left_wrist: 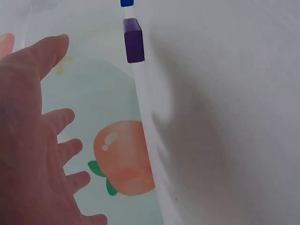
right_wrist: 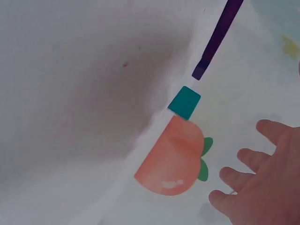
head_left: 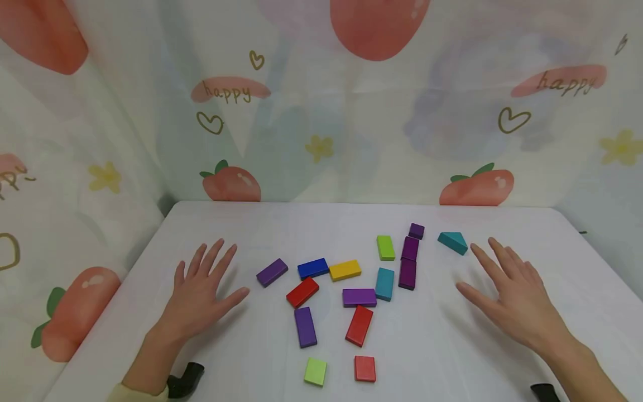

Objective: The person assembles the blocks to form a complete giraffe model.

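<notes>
The left hand (head_left: 203, 296) is held above the left side of the white table (head_left: 241, 346), its fingers straight and spread wide. I see a purple block (head_left: 272, 273) lying near it, to its right. The right hand (head_left: 514, 304) is also wide, with fingers apart, and its fingertips are near a teal triangular block (head_left: 454, 243) at the far right. In the middle, a blue block (head_left: 313, 268) is beside a yellow block (head_left: 345, 271), and three dark purple blocks (head_left: 409, 249) make a row from near to far. At the near side lies a square red block (head_left: 365, 369).
</notes>
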`<state>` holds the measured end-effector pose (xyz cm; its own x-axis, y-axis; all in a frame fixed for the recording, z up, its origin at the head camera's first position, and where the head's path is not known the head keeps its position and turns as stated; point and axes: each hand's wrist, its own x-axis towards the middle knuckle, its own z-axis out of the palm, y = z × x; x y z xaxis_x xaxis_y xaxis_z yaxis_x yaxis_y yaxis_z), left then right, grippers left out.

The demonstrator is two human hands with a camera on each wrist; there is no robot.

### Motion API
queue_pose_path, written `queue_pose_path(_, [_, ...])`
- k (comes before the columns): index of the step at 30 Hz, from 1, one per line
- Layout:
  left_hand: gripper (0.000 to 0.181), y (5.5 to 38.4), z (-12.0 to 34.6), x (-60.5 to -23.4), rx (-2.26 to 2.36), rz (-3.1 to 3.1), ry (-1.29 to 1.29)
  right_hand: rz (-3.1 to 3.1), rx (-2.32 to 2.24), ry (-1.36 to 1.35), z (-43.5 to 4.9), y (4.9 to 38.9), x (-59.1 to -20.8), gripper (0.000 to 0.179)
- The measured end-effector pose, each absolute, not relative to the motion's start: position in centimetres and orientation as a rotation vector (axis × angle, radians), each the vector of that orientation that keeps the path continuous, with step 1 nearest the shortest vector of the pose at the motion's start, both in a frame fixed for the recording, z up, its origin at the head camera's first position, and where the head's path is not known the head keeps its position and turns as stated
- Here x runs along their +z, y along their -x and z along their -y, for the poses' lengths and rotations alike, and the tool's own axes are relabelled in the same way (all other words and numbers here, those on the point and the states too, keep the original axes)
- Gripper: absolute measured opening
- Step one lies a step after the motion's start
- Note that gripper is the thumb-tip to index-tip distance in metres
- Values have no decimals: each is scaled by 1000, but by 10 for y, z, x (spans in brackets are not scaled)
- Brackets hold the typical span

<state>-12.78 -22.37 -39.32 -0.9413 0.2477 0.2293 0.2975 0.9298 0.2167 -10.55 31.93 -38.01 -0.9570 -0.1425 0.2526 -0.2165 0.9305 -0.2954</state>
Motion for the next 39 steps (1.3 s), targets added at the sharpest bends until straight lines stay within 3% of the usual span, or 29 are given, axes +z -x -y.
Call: queue_pose_path(39, [78, 154, 177, -403, -935, 2709, 650, 2864, 791, -418, -243, 124, -370, 79])
